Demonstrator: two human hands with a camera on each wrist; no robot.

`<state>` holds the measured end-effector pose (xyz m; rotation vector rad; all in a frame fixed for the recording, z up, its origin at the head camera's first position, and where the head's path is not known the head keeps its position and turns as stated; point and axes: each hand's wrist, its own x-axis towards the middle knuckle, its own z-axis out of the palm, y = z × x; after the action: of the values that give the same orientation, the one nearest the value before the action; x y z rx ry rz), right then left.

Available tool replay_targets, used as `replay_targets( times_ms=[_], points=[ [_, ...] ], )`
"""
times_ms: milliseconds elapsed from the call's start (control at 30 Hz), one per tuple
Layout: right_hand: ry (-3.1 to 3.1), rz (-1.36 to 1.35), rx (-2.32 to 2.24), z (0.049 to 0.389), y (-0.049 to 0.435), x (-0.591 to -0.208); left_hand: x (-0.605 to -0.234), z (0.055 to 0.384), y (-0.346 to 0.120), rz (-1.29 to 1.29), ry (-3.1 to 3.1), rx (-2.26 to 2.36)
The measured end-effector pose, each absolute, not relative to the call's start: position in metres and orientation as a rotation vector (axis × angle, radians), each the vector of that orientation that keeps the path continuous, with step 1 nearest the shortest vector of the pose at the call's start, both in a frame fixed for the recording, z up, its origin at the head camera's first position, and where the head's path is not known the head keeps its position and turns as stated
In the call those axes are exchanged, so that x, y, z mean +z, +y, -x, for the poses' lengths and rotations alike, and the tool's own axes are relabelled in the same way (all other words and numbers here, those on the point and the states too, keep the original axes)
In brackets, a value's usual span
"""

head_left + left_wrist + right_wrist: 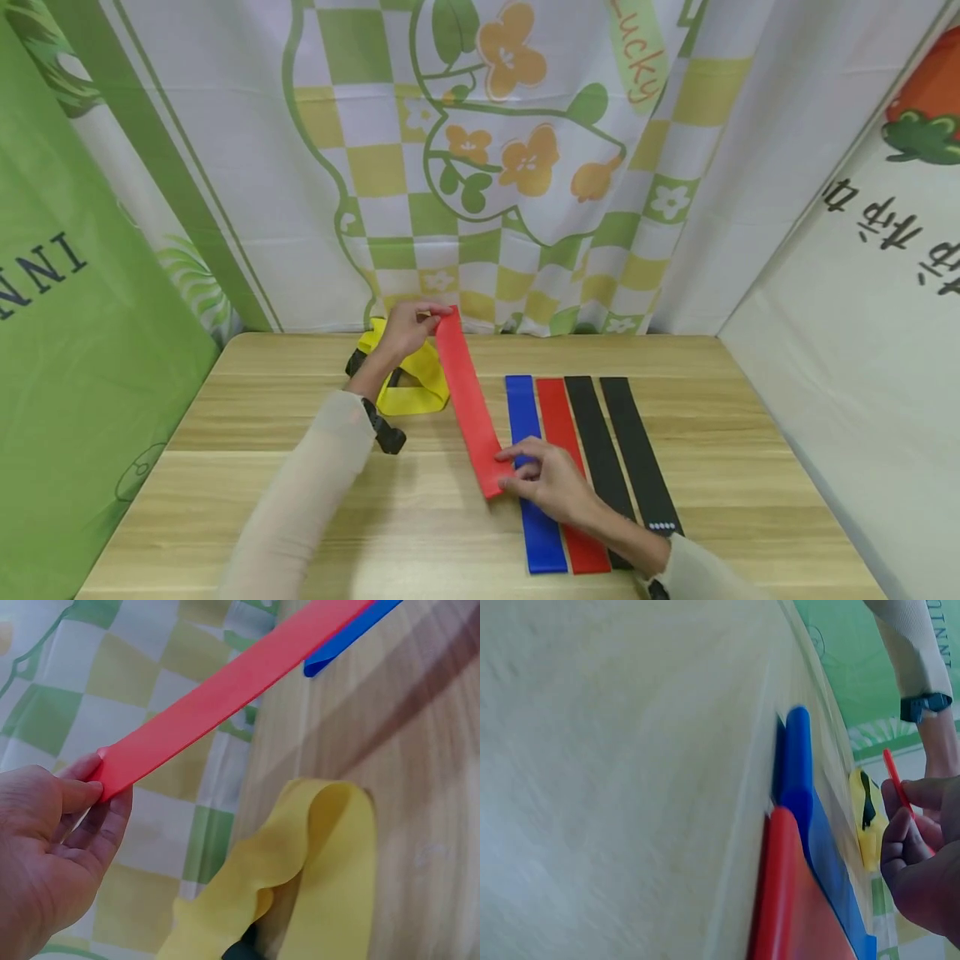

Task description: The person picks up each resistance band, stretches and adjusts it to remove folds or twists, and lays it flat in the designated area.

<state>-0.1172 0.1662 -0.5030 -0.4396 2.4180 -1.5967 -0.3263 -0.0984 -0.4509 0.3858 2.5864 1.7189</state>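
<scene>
A light red flat resistance band is stretched out straight above the table, slanting from far left to near right. My left hand pinches its far end between thumb and fingers, plain in the left wrist view. At the near end, my right hand pinches the band, its fingers partly over the blue band. To the right lie a blue band, a darker red band and two black bands, side by side. The right hand and forearm hide parts of them.
A loosely heaped yellow strap with black parts lies beneath and beside the left wrist at the back left. The wooden table meets a patterned curtain at its back edge, with hanging cloths on both sides.
</scene>
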Motion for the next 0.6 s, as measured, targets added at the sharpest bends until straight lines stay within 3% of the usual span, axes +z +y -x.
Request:
replay_targets(
  times_ms=[600],
  points=[
    [2.327, 0.201, -1.550, 0.090, 0.165, -0.501, -0.484, 0.318, -0.061, -0.459, 2.613, 1.552]
  ],
)
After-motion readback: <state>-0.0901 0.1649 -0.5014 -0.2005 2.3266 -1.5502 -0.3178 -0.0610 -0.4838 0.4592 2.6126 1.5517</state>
